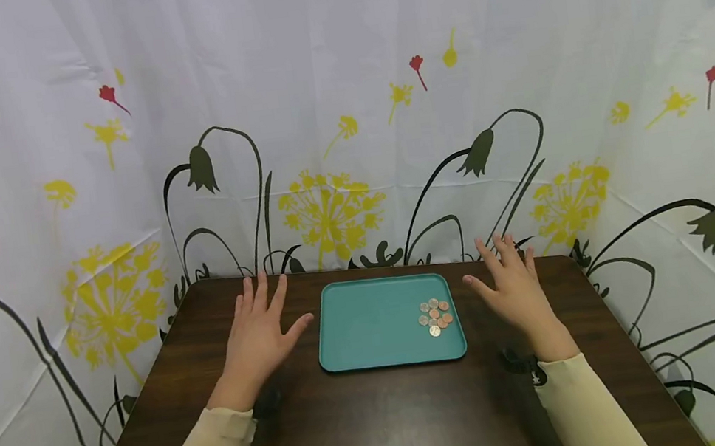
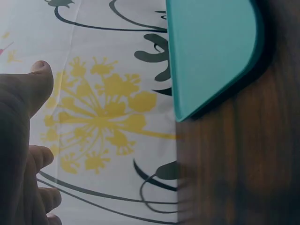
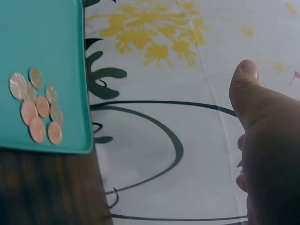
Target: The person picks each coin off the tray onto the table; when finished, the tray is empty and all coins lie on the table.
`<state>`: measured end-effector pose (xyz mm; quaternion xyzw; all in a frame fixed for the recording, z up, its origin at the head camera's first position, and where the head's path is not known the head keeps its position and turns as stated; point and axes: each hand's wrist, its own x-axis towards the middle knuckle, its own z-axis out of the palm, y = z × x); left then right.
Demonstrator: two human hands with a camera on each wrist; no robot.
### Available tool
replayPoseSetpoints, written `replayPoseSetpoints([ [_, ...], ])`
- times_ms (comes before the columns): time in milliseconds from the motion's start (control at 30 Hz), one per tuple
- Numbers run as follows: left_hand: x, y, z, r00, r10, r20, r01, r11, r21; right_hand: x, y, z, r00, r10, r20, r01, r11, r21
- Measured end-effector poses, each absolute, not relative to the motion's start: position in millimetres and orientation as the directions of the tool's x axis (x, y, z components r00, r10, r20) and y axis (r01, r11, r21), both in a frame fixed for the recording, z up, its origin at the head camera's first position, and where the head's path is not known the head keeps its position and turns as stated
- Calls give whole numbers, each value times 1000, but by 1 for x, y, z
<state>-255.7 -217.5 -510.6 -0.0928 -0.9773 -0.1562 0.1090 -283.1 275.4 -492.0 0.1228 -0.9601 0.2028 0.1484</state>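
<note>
A teal tray (image 1: 370, 325) lies on the dark wooden table, between the two hands. Several coins (image 1: 434, 314), some copper and some silver, are grouped at its right side; the right wrist view shows these coins (image 3: 36, 108) lying close together, some touching. To the left of the tray, the left hand (image 1: 261, 339) is held with fingers spread, holding nothing. On the other side the right hand (image 1: 511, 289) is likewise spread and holds nothing, nearest to the coins. Neither hand touches the tray.
The brown table (image 1: 396, 426) reaches back to a white curtain (image 1: 339, 69) printed with flowers, which also hangs along both sides. A dark band with a star mark (image 1: 537, 373) sits at the right wrist, by the cream sleeve (image 1: 584, 411).
</note>
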Motion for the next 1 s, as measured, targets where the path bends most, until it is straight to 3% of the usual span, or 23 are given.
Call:
replayPoseSetpoints([
  [200, -252, -210, -526, -967, 151, 206, 213, 922, 325, -283, 259, -518, -920, -181, 347, -320, 859, -401],
  [567, -244, -187, -553, -984, 135, 119, 178, 824, 537, -281, 239, -569, -928, -155, 340, -324, 788, -524],
  [767, -242, -175, -565, -986, 166, -15, 116, 750, 651, -280, 237, -594, -956, -64, 286, -232, 762, -604],
  [1000, -242, -169, -574, -981, 159, -111, 32, 700, 714, -281, 234, -618, -964, 36, 264, -189, 605, -774],
])
